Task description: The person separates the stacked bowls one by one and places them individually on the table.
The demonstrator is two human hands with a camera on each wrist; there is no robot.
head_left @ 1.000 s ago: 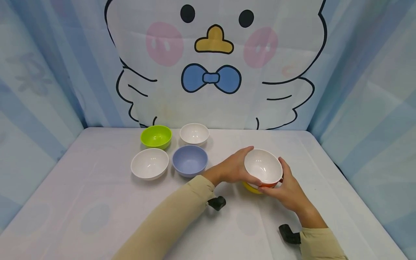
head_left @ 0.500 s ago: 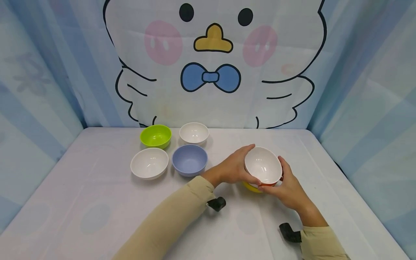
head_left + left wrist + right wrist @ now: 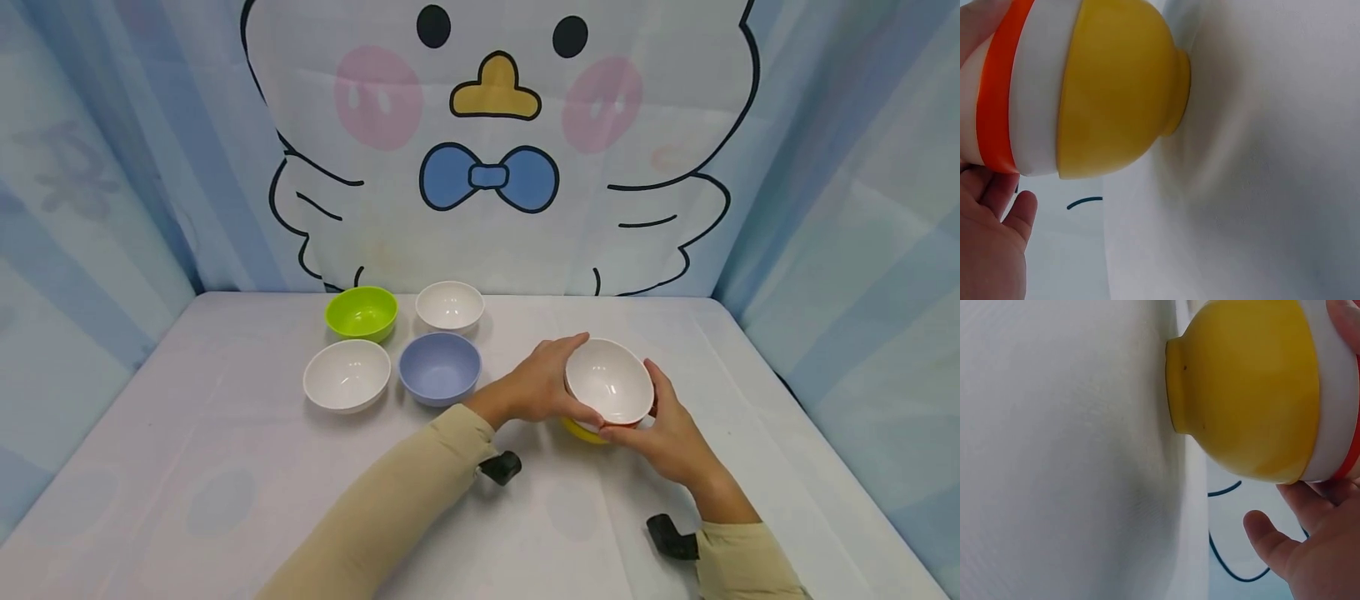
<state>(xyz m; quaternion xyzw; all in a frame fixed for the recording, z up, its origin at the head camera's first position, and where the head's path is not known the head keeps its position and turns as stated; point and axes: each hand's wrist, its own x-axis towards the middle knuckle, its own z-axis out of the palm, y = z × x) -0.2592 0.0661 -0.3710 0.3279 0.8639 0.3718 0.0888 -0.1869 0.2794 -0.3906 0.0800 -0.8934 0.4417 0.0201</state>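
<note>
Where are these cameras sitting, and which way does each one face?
Head: worn on the head, facing forward and down at the table and bowl stack; left hand, right hand and sleeves show.
Left wrist: worn there, facing the stack's yellow bowl side-on, picture turned sideways; part of the left hand shows.
Right wrist: worn there, facing the same bowl, turned the opposite way; part of the right hand shows.
Shared: both wrist views show the yellow bowl.

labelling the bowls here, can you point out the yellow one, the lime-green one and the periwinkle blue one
Yellow bowl (image 3: 1119, 87), left wrist view: on its outer side wall.
Lime-green bowl (image 3: 362, 313), head view: on its inside surface.
Periwinkle blue bowl (image 3: 440, 368), head view: on its inside surface.
</note>
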